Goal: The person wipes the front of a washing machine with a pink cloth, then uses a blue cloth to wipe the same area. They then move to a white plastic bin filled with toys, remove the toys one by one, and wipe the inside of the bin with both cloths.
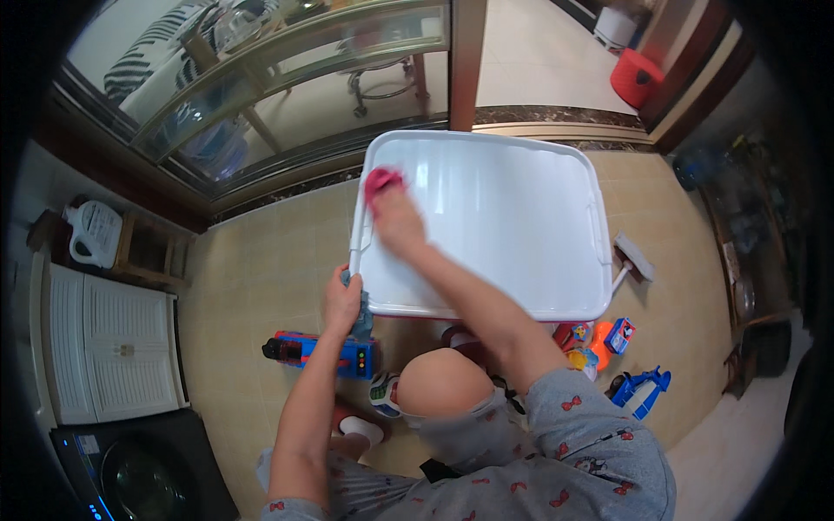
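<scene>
Before me is a large white plastic lid [508,221] with a raised rim and side latches. It seems to sit on a bin, of which only a thin reddish edge shows below. My right hand [399,221], blurred, presses a crumpled pink cloth [383,181] onto the lid near its far left corner. At the lid's near left edge, my left hand [342,301] holds a grey-blue cloth [362,319] against the rim. A blue and red toy train [358,357] lies on the floor just below that hand.
Colourful toys [596,345] and a blue toy vehicle [642,391] lie on the tiled floor at right, below a white-headed brush [633,257]. A washing machine [143,469] and a louvred cabinet [124,348] line the left. A glass sliding door [293,84] stands beyond the lid.
</scene>
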Tool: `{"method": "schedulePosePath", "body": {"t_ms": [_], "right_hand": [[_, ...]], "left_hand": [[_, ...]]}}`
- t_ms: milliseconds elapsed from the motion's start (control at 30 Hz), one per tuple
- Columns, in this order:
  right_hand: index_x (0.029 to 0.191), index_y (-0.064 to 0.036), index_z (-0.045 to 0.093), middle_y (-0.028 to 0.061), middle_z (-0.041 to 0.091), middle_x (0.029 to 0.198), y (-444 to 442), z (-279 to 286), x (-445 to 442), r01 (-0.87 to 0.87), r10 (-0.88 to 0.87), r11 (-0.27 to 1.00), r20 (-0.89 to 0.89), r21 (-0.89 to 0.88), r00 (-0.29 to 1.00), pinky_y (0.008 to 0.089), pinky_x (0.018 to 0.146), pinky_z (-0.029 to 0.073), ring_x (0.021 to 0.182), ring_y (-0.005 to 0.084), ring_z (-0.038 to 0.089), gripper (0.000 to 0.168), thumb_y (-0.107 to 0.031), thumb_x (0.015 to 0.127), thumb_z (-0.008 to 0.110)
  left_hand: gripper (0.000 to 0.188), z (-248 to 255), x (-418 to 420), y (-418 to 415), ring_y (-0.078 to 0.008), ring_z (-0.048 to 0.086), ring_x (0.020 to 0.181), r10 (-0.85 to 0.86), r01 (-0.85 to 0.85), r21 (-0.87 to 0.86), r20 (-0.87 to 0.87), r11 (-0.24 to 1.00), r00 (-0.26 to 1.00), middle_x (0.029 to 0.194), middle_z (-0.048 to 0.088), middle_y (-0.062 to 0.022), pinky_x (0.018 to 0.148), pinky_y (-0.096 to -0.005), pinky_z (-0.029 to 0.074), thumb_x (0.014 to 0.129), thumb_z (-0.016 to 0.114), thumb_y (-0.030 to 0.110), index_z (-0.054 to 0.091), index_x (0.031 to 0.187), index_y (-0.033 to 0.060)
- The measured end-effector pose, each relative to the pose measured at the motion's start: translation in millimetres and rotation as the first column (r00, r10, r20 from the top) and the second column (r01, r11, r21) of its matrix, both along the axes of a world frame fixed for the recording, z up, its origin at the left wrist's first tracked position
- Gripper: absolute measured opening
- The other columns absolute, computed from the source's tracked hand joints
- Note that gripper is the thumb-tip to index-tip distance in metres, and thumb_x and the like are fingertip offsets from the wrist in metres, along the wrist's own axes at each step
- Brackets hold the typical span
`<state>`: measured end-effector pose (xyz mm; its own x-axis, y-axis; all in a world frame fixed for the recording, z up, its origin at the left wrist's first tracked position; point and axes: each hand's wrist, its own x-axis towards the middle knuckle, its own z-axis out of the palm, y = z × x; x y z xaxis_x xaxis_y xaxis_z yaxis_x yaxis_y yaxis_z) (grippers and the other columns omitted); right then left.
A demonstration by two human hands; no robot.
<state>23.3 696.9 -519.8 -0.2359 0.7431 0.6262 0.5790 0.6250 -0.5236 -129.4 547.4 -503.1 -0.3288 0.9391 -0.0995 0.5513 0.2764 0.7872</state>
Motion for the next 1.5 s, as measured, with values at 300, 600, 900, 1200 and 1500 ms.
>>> {"method": "schedulePosePath", "body": {"t_ms": [300, 600, 900, 1200, 1500], "right_hand": [[0.115, -0.007, 0.060, 0.0129, 0.059, 0.121, -214.6, 57.7, 163.8, 0.043, 0.067, 0.961, 0.380, -0.273, 0.922, 0.0438, 0.105, 0.039, 0.121, 0.0296, 0.052, 0.052, -0.020, 0.066, 0.074], [0.128, -0.002, 0.052, 0.0224, 0.052, 0.129, -211.8, 36.7, 364.1, 0.591, -0.545, 0.750, 0.228, -0.299, 0.807, 0.0447, 0.103, 0.039, 0.126, 0.0389, 0.046, 0.052, -0.016, 0.078, 0.062], [0.128, 0.002, 0.052, 0.0135, 0.063, 0.118, -218.2, 5.0, 314.4, 0.257, -0.668, 0.637, -0.356, -0.726, 0.653, 0.0344, 0.096, 0.045, 0.108, 0.0223, 0.060, 0.046, -0.022, 0.090, 0.061], [0.121, -0.004, 0.058, 0.0092, 0.066, 0.109, -225.8, -92.7, 239.1, -0.375, -0.517, 0.716, -0.808, -0.589, 0.282, 0.0318, 0.084, 0.050, 0.096, 0.0171, 0.063, 0.036, -0.030, 0.097, 0.050], [0.118, -0.001, 0.061, 0.0059, 0.065, 0.101, -71.4, -73.0, 283.5, -0.360, -0.527, 0.770, -0.843, -0.527, 0.105, 0.0298, 0.080, 0.049, 0.088, 0.0164, 0.059, 0.046, -0.039, 0.099, 0.045]], "left_hand": [[0.045, -15.9, -20.8, 0.6, -0.0290, 0.066, 0.090, 0.014, -0.012, -0.026, 0.075, 1.000, 0.997, 0.096, 0.068, -0.0182, 0.082, -0.0381, 0.049, 0.085, 0.057, 0.030, 0.060, 0.119, 0.0010], [0.047, -10.5, -26.4, 10.1, -0.0268, 0.065, 0.093, -0.067, 0.069, -0.008, 0.104, 0.998, 0.992, 0.103, 0.067, -0.0187, 0.085, -0.0374, 0.049, 0.085, 0.059, 0.028, 0.058, 0.120, -0.0031], [0.064, -1.1, -113.5, 28.9, -0.0276, 0.058, 0.112, 0.004, -0.019, -0.089, -0.173, 0.996, 0.985, 0.126, 0.058, -0.0219, 0.097, -0.0353, 0.044, 0.089, 0.063, 0.036, 0.048, 0.133, -0.0088], [0.083, 12.3, -101.7, 41.1, -0.0333, 0.058, 0.114, -0.071, 0.038, -0.118, -0.293, 0.992, 0.954, 0.124, 0.057, -0.0265, 0.096, -0.0380, 0.045, 0.076, 0.075, 0.024, 0.034, 0.141, -0.0089], [0.068, 9.8, -134.4, 31.7, -0.0260, 0.059, 0.105, -0.001, -0.023, -0.195, -0.125, 0.980, 0.992, 0.118, 0.059, -0.0166, 0.090, -0.0378, 0.049, 0.075, 0.075, 0.014, 0.042, 0.133, -0.0030]]}}
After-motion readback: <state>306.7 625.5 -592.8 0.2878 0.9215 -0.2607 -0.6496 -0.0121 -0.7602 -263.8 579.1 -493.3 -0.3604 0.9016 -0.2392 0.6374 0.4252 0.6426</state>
